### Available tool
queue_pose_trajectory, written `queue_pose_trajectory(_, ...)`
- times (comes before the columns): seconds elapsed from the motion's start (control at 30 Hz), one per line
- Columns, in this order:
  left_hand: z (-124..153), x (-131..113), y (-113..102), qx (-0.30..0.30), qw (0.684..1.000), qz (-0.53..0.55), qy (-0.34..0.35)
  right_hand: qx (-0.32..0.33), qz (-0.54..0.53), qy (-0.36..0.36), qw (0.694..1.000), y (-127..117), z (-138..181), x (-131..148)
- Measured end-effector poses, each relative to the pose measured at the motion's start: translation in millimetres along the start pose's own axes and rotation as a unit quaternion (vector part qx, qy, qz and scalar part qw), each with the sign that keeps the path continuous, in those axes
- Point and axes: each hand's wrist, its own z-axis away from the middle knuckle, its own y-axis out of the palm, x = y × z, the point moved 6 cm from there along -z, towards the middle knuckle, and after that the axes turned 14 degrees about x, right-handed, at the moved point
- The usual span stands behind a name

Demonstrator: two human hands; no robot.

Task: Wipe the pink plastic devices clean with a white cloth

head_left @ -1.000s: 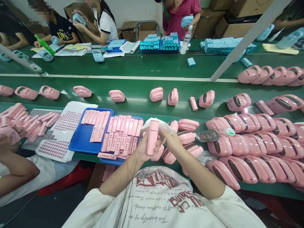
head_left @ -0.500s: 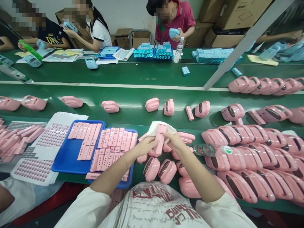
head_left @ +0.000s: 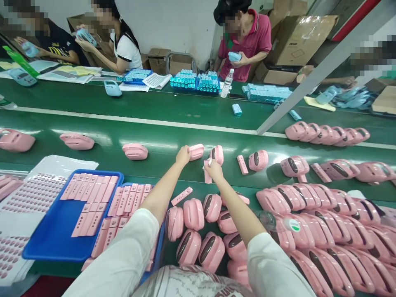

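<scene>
1. Belt, green and shiny, crosses the scene from left to right in front of us.
2. Our left hand is at the left end of a pink casing lying on that belt; the fingers curl there, though we cannot tell whether they grip it.
3. Our right hand has its fingers closed on a slim pink bar and a bunched white cloth, near a second casing.
4. To do this reach well, we judge, we should take the pink casing lightly but firmly, since a glossy shell may slip, and hold the bar steady so it does not knock its neighbour.
5. Half a second ago, both hands met around the bar and cloth, nearer to us; now they are apart and farther out, with bar and cloth in the right alone. The near cluster of casings shows more fully, with a loose bar beside it.
</scene>
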Motion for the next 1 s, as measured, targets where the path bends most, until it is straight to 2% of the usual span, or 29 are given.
queue_pose_trajectory(0.07, 1.9, 11.4, -1.0, -0.009, 1.000, 0.011, -0.022, 0.002, 0.041, 0.030, 0.999, 4.2, -16.4, 3.9)
queue_pose_trajectory(0.17, 24.5, 31.5, -15.5, -0.038, 0.998, 0.031, -0.048, 0.003, 0.076, 0.063, 0.995, 10.2, -38.1, 8.0)
queue_pose_trajectory(0.3, 84.3, 54.4, -45.5, -0.088, 0.992, 0.079, -0.038, -0.004, 0.083, 0.070, 0.994, 14.5, -57.1, 13.2)
queue_pose_trajectory(0.43, 157.3, 58.9, -63.5, -0.143, 0.977, 0.156, 0.020, -0.019, 0.067, 0.044, 0.997, 11.1, -61.1, 20.8)
queue_pose_trajectory(0.5, 191.4, 56.0, -66.3, -0.179, 0.952, 0.240, 0.059, -0.029, 0.052, 0.021, 0.998, 4.6, -57.4, 26.7)
queue_pose_trajectory(0.6, 234.2, 52.1, -62.6, -0.231, 0.865, 0.433, 0.101, -0.038, 0.017, -0.033, 0.999, -6.0, -42.0, 40.6)
queue_pose_trajectory(0.7, 262.4, 43.7, -49.2, -0.235, 0.784, 0.567, 0.092, -0.039, -0.036, -0.123, 0.991, -4.9, -5.3, 60.8)
queue_pose_trajectory(0.77, 274.1, 31.2, -40.5, -0.211, 0.744, 0.626, 0.103, -0.017, -0.072, -0.197, 0.978, 7.0, 35.7, 72.3)
queue_pose_trajectory(0.87, 286.4, 9.6, -35.4, -0.184, 0.713, 0.663, 0.134, 0.068, -0.098, -0.323, 0.939, 34.9, 118.0, 79.3)
queue_pose_trajectory(0.9, 289.7, 4.1, -35.5, -0.182, 0.712, 0.664, 0.136, 0.126, -0.088, -0.423, 0.893, 45.7, 153.1, 84.2)
queue_pose_trajectory(0.93, 292.6, -0.1, -35.9, -0.181, 0.713, 0.664, 0.133, 0.148, -0.060, -0.506, 0.848, 52.2, 187.8, 85.0)
queue_pose_trajectory(1.0, 297.7, -5.4, -36.8, -0.179, 0.707, 0.673, 0.122, 0.131, 0.019, -0.636, 0.760, 58.0, 248.3, 79.9)
